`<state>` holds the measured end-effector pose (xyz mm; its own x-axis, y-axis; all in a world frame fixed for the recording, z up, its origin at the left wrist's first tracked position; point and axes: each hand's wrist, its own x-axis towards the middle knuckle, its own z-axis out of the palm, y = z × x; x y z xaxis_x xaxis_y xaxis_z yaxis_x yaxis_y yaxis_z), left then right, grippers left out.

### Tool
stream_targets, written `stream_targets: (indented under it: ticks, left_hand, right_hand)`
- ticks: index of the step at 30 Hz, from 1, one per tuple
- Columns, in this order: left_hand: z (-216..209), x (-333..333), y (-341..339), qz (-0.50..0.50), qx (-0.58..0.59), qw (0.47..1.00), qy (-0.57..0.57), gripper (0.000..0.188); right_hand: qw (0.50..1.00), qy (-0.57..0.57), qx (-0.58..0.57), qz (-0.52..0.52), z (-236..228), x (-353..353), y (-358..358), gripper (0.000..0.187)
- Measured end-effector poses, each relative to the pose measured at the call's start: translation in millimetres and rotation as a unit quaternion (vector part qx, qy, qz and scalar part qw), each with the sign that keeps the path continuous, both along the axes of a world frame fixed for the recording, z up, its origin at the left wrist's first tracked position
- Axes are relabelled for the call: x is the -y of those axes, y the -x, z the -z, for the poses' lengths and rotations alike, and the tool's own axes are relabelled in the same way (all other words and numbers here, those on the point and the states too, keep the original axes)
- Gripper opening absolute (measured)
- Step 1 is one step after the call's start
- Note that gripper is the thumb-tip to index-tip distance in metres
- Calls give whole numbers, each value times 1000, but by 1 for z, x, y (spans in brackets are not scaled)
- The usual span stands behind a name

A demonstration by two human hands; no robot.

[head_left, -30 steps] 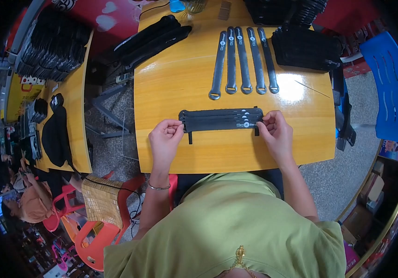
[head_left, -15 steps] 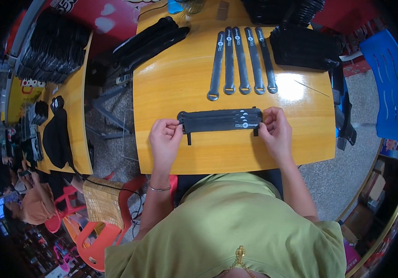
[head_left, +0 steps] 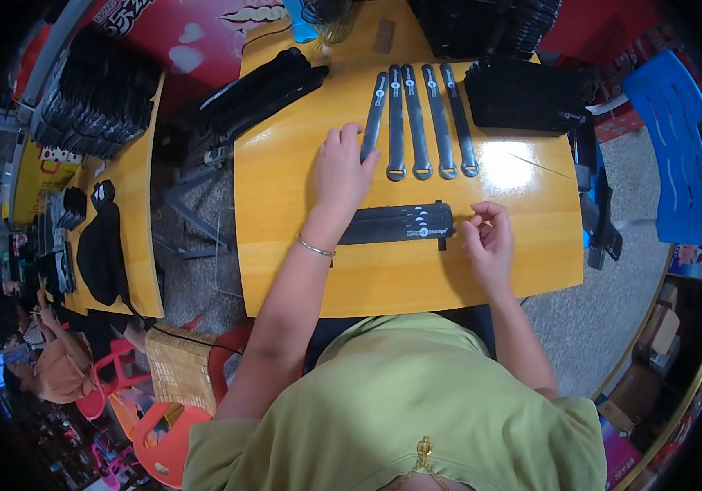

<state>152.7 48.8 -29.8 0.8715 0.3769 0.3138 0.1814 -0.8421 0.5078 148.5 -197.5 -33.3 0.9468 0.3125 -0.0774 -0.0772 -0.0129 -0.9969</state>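
A flat black pouch (head_left: 400,224) lies on the yellow table (head_left: 416,278) in front of me. My right hand (head_left: 488,243) rests beside its right end, fingers loosely curled, holding nothing. My left hand (head_left: 339,173) reaches forward over the table, its fingertips at the leftmost of several long grey metal tools (head_left: 373,119) laid side by side. The hand's fingers are spread and nothing is gripped.
A stack of black pouches (head_left: 527,94) sits at the back right, more black items (head_left: 261,86) at the back left. A second yellow table (head_left: 126,237) on the left holds black goods. A blue plastic chair (head_left: 674,155) stands at right, red stools (head_left: 163,409) lower left.
My left hand has left the pouch's left end and moved forward to the leftmost grey tool. My right hand has come off the pouch's right end slightly.
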Motion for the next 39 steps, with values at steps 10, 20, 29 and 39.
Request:
stream_targets:
  ticks: [10,20,29,39]
  left_hand:
    - [-9,-26,30,-91,-78,987,103,44]
    - [-42,-6,75,-6,60,973,221,14]
    - [-68,24,120,191,-4,963,192,11]
    - [-34,1,157,66,-93,839,532,15]
  right_hand:
    - [1000,-6,3,13,-3,-1,1,24]
    - [999,-27,8,-34,-20,-3,2,47]
    - [985,-15,64,-157,-53,-2,3,43]
    - [988,52,-4,-143,-26,12,12,14]
